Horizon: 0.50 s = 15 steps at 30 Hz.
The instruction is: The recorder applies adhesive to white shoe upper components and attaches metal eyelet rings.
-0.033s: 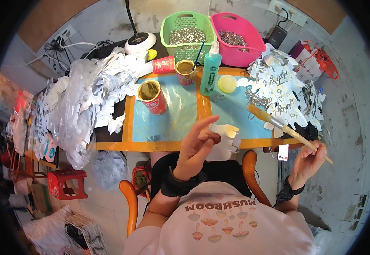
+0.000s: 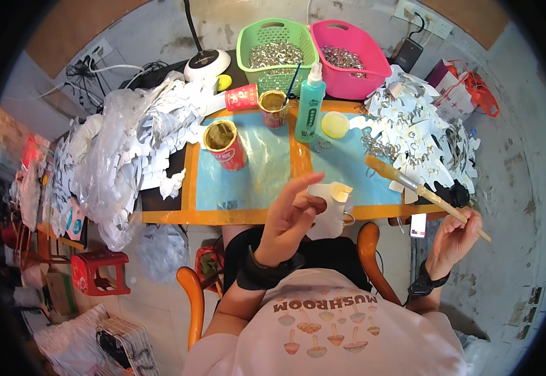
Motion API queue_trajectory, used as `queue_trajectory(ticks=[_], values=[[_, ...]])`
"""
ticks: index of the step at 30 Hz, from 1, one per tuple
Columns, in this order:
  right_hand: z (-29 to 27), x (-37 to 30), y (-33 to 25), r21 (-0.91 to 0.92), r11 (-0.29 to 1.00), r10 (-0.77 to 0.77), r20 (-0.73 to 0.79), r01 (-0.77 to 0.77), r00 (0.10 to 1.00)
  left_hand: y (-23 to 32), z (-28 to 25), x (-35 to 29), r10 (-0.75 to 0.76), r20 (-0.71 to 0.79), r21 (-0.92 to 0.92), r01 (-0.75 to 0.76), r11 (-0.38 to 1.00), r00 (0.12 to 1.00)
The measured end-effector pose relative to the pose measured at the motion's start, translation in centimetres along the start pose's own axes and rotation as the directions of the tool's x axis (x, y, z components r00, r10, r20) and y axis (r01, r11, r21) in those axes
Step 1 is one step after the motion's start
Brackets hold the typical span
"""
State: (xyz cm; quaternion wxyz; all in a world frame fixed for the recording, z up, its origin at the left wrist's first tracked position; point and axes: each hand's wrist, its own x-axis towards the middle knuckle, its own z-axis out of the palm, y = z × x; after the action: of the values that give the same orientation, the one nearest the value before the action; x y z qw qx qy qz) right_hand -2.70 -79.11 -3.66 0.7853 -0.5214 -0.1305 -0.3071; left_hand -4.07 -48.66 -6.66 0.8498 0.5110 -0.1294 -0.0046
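Observation:
My left hand (image 2: 285,220) grips a flat white piece (image 2: 329,224) above the table's front edge, forefinger pointing out. The piece has a yellowish tab (image 2: 340,193) at its top and a small metal ring (image 2: 348,218) at its right side. Farther right, my right hand (image 2: 453,240) pinches a paintbrush (image 2: 424,190) by its wooden handle. Its bristles point up and left, apart from the white piece. A red cup (image 2: 228,154) with brownish paste inside stands on the table's left part. Behind it is a second paste cup (image 2: 275,116) with a thin blue-handled brush (image 2: 293,81).
A green bottle (image 2: 310,109) stands beside a round yellow lid (image 2: 335,125). Green (image 2: 246,53) and pink baskets (image 2: 378,70) of metal parts stand at the back. White pieces are heaped left (image 2: 160,135) and right (image 2: 404,113). A phone (image 2: 417,224) hangs near the front edge.

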Motion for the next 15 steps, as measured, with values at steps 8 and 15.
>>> queue_trajectory(ticks=[8, 15], values=[[-0.2, 0.0, 0.0, 0.112, 0.993, 0.037, -0.056, -0.031, 0.998, 1.2, -0.1, 0.7, 0.409, -0.026, 0.757, -0.25, 0.604, 0.912], [0.1, -0.4, 0.0, 0.084, 0.996, 0.035, -0.042, -0.032, 0.998, 3.0, -1.2, 0.8, 0.639, -0.061, 0.927, -0.194, 0.321, 0.766]])
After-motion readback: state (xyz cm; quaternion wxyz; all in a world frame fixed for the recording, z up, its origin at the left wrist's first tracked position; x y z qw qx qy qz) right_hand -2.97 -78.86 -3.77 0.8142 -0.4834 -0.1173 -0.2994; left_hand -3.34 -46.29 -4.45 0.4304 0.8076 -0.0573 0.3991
